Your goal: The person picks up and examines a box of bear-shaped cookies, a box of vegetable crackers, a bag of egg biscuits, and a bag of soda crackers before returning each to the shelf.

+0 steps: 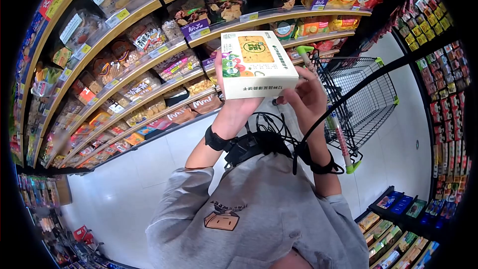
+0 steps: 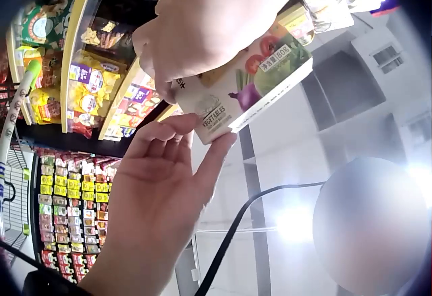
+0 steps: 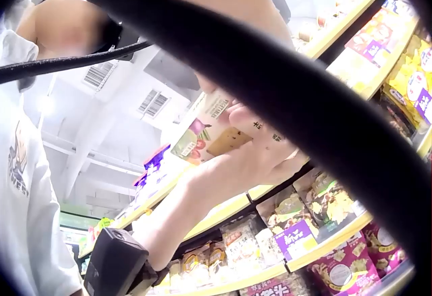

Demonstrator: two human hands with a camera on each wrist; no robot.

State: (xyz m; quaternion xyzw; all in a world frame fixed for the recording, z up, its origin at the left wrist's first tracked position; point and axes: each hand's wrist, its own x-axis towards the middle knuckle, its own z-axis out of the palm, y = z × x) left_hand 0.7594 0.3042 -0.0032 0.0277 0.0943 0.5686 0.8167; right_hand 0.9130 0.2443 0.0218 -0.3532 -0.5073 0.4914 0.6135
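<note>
A white-and-green box of vegetable crackers, with a cracker and vegetables printed on it, is held up before the chest. My left hand grips it from the left side and below; fingers show along the left edge. At the box's right front corner, my right hand pinches with thumb and fingers. In the left wrist view, the right hand's thumb and fingertips sit on the box's end. A black strap covers much of the right wrist view, where the left hand holds the box from below.
Curved shelves packed with bagged snacks stand in front and to the left. A shopping cart with green corners is close on the right. Black cables hang around the wrists. Hanging packets fill a rack at far right.
</note>
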